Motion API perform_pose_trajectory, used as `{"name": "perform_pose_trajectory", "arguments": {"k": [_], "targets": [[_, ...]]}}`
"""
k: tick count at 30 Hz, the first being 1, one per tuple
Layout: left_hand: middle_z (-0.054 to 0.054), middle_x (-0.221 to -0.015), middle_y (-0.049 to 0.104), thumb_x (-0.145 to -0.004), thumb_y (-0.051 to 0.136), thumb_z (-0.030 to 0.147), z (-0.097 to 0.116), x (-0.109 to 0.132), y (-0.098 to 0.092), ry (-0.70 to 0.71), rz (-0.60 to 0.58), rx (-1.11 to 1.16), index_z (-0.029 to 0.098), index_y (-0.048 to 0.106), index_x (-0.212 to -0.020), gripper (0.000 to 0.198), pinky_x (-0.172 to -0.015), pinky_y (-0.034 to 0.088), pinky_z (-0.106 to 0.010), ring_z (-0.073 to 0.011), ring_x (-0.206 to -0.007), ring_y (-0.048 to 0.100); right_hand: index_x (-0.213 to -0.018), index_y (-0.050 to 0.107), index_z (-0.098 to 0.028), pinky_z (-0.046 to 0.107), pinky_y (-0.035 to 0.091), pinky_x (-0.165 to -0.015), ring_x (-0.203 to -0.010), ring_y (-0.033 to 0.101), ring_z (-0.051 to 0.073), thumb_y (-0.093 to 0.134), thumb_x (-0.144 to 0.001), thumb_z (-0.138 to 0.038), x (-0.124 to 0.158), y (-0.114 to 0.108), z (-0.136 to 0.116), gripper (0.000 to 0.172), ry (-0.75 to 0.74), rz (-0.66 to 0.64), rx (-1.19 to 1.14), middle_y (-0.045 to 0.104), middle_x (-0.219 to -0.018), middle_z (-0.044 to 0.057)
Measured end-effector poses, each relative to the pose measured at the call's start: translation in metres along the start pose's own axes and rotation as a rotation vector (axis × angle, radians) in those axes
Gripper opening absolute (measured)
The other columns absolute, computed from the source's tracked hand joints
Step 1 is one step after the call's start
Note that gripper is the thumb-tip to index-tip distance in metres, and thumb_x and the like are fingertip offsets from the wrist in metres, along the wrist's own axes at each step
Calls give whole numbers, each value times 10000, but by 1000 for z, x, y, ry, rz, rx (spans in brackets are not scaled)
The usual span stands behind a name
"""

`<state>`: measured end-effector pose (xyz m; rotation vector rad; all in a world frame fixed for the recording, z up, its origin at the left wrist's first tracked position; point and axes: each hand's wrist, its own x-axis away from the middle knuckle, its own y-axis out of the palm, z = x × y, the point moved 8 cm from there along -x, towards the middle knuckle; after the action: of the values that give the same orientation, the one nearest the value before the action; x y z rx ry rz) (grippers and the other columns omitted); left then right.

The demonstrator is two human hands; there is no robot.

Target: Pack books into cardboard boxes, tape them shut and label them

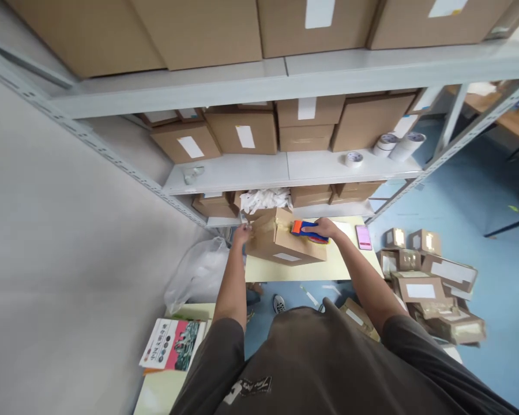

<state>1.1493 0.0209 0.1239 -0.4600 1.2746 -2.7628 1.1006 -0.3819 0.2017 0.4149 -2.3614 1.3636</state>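
A brown cardboard box point(266, 245) rests on a pale yellow table point(259, 272), with clear tape over its top and a white label on its near side. My right hand point(323, 227) is wrapped round a blue and orange tape dispenser point(308, 229), held over the right part of the box. At the box's left end is my left hand point(243, 233). Its fingers are pinched together close to the edge, and what lies between them is too small to make out.
A phone point(364, 237) lies at the table's right end. Behind stands a metal shelf point(242, 168) with boxes and tape rolls point(353, 159). Packed boxes point(419, 288) are piled on the right. A plastic bag point(199, 271) and a printed booklet point(173, 344) are on the left.
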Motion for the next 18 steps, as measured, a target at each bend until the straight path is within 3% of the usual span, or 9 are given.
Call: {"name": "perform_pose_trajectory", "arguments": {"k": [3,6,9,13,18], "targets": [[-134,-1449,720,-1080,547,484,16,1,-17,104,13,102,207,697,-1428,469,-1139,481,-347,-268,-1354,666,-773,759,-197,279,439,-625,-797,732,252,674,-806,-885,-11,19,-58,694,-4,-6,103,768,-819,100],[-121,-1507,683,-1076,552,525,34,7,-10,139,-43,114,231,617,-1537,550,-1158,467,-368,-294,-1394,636,-949,804,-181,293,498,-704,-963,767,304,680,-829,-862,-18,38,-102,703,-3,-14,177,812,-1015,157],[-183,-1527,654,-1070,564,543,30,14,-4,62,25,47,181,510,-1620,661,-1171,452,-406,-326,-1413,621,-1134,798,-150,310,539,-788,-1079,765,330,678,-852,-839,-23,52,-128,754,1,-14,223,803,-1157,193],[-190,-1470,693,-1092,499,566,15,26,23,13,19,14,177,533,-1592,634,-1161,463,-413,-325,-1385,644,-1236,780,-138,325,561,-861,-1123,762,339,755,-824,-791,-27,62,-134,773,-14,-39,273,795,-1186,206],[-208,-1424,715,-1088,495,598,14,48,77,-9,9,82,143,568,-1550,654,-1142,483,-387,-317,-1359,664,-1279,766,-131,341,573,-890,-1150,755,349,825,-783,-741,-20,63,-100,788,23,-111,314,786,-1224,209]]}}
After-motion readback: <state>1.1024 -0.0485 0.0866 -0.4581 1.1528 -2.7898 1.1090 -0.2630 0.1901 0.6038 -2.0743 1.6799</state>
